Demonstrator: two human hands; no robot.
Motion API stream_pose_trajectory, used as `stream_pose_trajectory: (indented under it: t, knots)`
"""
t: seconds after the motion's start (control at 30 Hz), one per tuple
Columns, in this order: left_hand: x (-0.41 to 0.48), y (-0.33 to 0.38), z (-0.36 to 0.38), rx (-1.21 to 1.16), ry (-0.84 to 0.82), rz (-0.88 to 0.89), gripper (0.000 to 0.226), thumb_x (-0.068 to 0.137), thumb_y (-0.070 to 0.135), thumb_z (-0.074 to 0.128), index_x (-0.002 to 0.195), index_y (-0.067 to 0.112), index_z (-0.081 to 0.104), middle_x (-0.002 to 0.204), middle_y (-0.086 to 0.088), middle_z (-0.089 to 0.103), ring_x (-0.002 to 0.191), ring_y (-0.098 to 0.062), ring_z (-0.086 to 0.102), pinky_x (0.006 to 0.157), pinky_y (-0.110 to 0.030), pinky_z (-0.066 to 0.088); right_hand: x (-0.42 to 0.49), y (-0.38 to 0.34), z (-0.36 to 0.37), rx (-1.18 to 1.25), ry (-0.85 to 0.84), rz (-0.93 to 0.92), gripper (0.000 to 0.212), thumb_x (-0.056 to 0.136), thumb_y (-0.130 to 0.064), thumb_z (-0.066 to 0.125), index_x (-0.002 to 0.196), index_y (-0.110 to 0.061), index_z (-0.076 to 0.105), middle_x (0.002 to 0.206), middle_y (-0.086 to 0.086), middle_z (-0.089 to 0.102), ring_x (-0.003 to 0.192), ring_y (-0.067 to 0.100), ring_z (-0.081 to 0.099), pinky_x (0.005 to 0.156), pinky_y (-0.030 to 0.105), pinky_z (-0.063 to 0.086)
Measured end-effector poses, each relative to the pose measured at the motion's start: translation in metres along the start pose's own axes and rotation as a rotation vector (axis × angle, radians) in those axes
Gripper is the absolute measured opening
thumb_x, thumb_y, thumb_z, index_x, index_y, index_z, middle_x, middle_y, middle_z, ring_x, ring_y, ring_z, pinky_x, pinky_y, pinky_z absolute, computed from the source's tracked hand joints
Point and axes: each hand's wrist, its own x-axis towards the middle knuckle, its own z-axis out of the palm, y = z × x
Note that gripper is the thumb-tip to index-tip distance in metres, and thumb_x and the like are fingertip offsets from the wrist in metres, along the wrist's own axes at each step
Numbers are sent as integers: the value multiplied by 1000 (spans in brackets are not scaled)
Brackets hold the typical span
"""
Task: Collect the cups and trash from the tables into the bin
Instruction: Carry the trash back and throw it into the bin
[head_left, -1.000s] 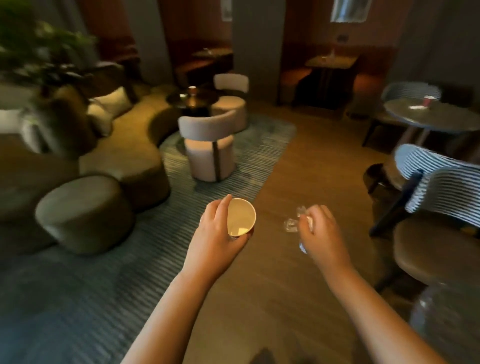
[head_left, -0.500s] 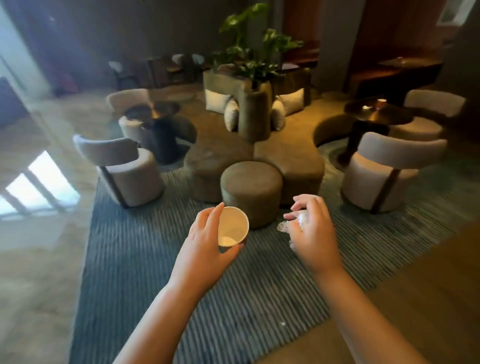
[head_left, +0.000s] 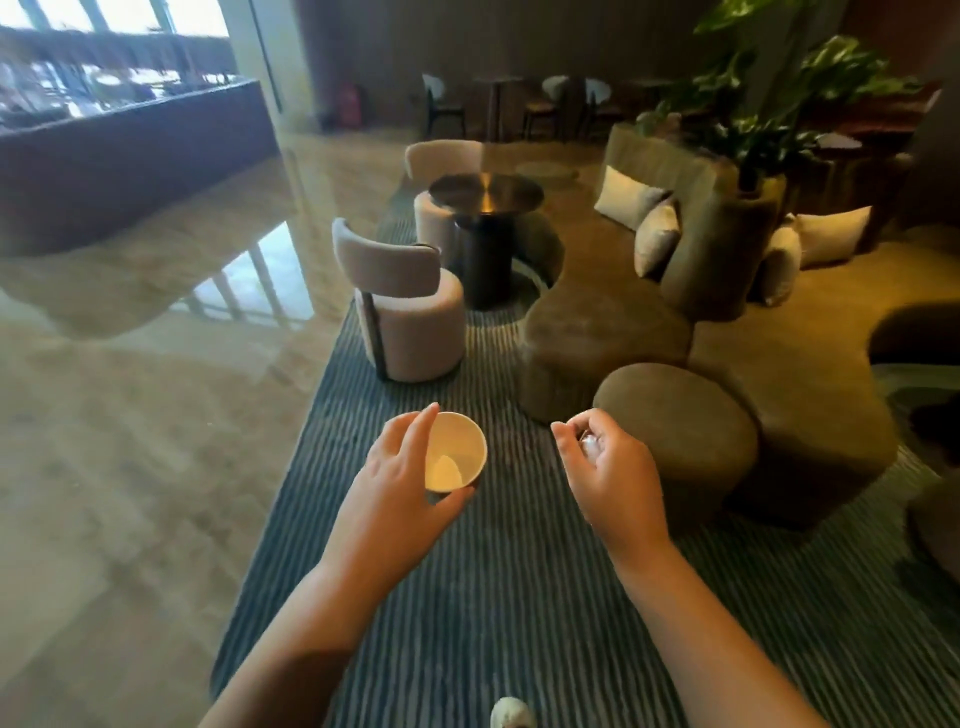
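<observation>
The person's left hand (head_left: 395, 493) holds a small white paper cup (head_left: 457, 448) out in front, above the grey-blue striped rug (head_left: 519, 597). Its fingers (head_left: 420, 423) curl over the far-left rim and the thumb presses the near side, so the cup is grasped. The cup stands upright with its mouth open to the camera, and a pale patch shows at the bottom inside.

To the right, well apart from the cup, the right hand (head_left: 615, 470) is clenched round a small crumpled clear scrap of trash (head_left: 590, 442). Only a glint of the scrap shows between the curled fingers (head_left: 569, 431), and what it is cannot be told.

Just beyond the right hand a round olive fabric ottoman (head_left: 685, 415) stands on the rug, beside a long curved olive sofa (head_left: 789, 374). Pale cushions (head_left: 657, 234) lean against the sofa's back, and a large green plant (head_left: 779, 93) rises behind it. Farther off, a round dark pedestal table (head_left: 485, 191) with a brassy sheen stands between two beige barrel chairs; the nearer chair (head_left: 410, 322) is on the left. Glossy marble floor (head_left: 130, 415) spreads to the left of the rug. The tip of a pale shoe (head_left: 511, 716) shows at the near edge.
</observation>
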Motion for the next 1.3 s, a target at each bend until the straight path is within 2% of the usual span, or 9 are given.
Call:
stream_pose_trajectory:
  t: [0.13,0.3,0.5,0.63,0.73,0.93,1.1,1.23,1.3]
  knots:
    - [82,-38,-2,16,62,-83,85,77,45,70,144,25,23,140,5,33,121,-14,38,93,-22,31,102,14,63,46,-88,2,32,84,-60,45,83,-29,53,53,-14,50,47,0,49,42,12,31]
    - [160,-100,-20,41,133,-186,82,76,38,73,143,15,29,138,-1,38,121,-18,41,95,-28,37,206,1,148,18,-120,-124,25,87,-46,56,100,-26,53,65,-18,49,55,-1,49,48,11,31]
    - [231,-214,-48,89,207,-284,80,71,29,79,136,3,41,130,-12,48,115,-28,52,88,-35,44,296,-30,281,83,-225,-206,21,87,-38,60,101,-23,55,81,-11,54,69,3,52,57,10,36]
    - [289,-306,-69,67,247,-304,79,71,27,79,136,3,41,129,-12,48,114,-28,52,89,-38,46,353,-57,382,108,-233,-243,18,87,-38,59,98,-25,55,89,-12,54,75,-1,51,63,7,37]
    - [338,-370,-94,61,225,-279,79,70,25,80,135,1,42,127,-14,49,112,-30,53,88,-39,47,397,-81,450,96,-239,-239,16,87,-34,61,97,-22,56,88,-7,52,77,7,52,63,13,40]
    - [436,-472,-132,82,188,-265,80,68,27,81,134,0,43,126,-14,51,110,-30,55,84,-34,46,482,-119,550,54,-189,-233,20,85,-30,66,99,-20,55,90,-6,48,78,6,46,67,18,41]
    - [521,-556,-140,78,178,-243,81,70,28,80,137,5,41,128,-10,49,112,-27,53,87,-34,46,558,-125,641,-3,-194,-246,24,84,-28,68,102,-17,56,92,-3,49,80,6,44,69,19,39]
    - [595,-633,-151,110,179,-245,80,73,34,77,139,9,38,132,-5,46,112,-21,52,86,-31,47,629,-125,732,0,-198,-254,24,86,-34,63,105,-23,52,96,-3,50,84,4,44,71,19,38]
    - [639,-672,-159,135,164,-253,80,74,37,76,139,11,37,133,-4,45,114,-21,51,87,-33,48,670,-125,779,19,-203,-238,25,87,-39,59,106,-24,51,97,-5,50,84,3,45,72,20,43]
